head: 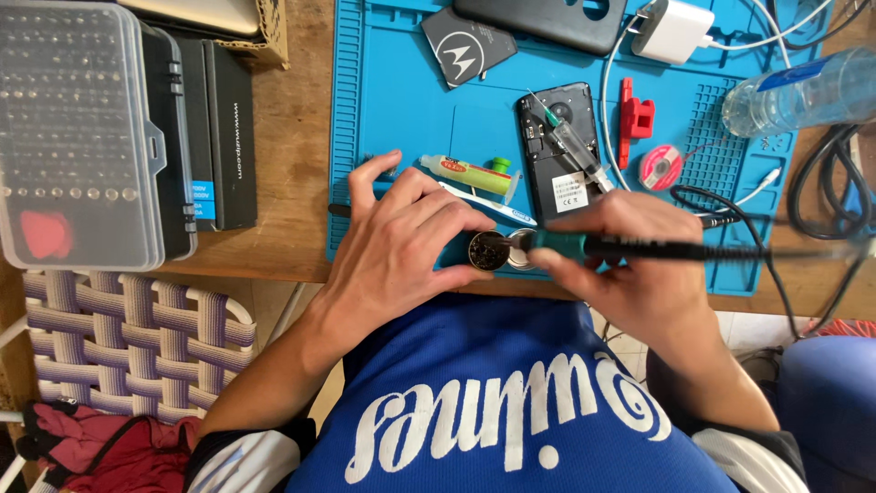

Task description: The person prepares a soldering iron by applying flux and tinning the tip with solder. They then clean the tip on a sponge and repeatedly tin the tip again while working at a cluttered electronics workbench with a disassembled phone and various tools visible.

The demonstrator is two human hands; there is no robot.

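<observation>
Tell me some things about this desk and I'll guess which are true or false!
1. The right hand holds a soldering iron. True.
2. The left hand holds the water bottle. False: the bottle lies at the mat's far right, and the left hand steadies a small round tin.
3. The mat is blue. True.
4. The opened phone lies on the chair. False: it lies on the mat.
5. A syringe lies across the phone. True.
6. The bit case stands open. False: its clear lid is shut.
</observation>
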